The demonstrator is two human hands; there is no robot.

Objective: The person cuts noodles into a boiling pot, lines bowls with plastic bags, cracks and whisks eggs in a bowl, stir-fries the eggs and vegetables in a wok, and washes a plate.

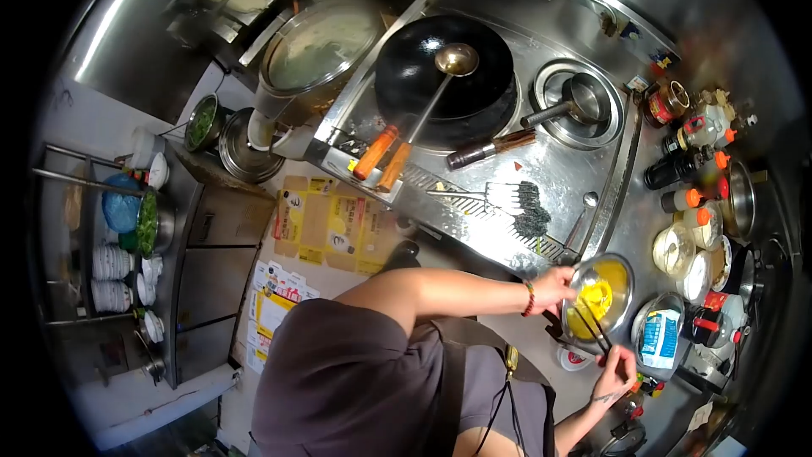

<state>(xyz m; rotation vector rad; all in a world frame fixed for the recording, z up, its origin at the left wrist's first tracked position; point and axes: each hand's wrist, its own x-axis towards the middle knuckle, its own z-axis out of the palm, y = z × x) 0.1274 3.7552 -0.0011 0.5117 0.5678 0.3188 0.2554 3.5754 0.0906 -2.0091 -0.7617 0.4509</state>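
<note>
- L hand (555,288): gripping the steel bowl (624,292) by its rim, on the bowl's 9 o'clock side, thumb up by the edge.
- R hand (619,369): closed round dark chopsticks (601,338), sitting just off the bowl at its 5 o'clock.
- Key thing imo: bowl is at 3 o'clock from the L hand (touching, so the nearer one) and abt 11–12 from the R hand. Bowl's round, so no real long axis; the chopsticks run toward 11 o'clock from the R hand, tips down in the yellow mix (595,294), prob egg.
- Bowl's over by the near edge of the steel desk (630,224), at 4 o'clock in the view. Can't tell if its base touches anything.
- Labels: blue/white packet (661,338) at the bowl's 4 o'clock has print, too small to read. Same w/ the red-label jar (658,107) up at 1 o'clock from the bowl.
- Flattened cardboard (318,220) on the floor, approx 10 o'clock from the bowl: yellow panels w/ lettering + pics, but no brand I can make out tbh.
</note>
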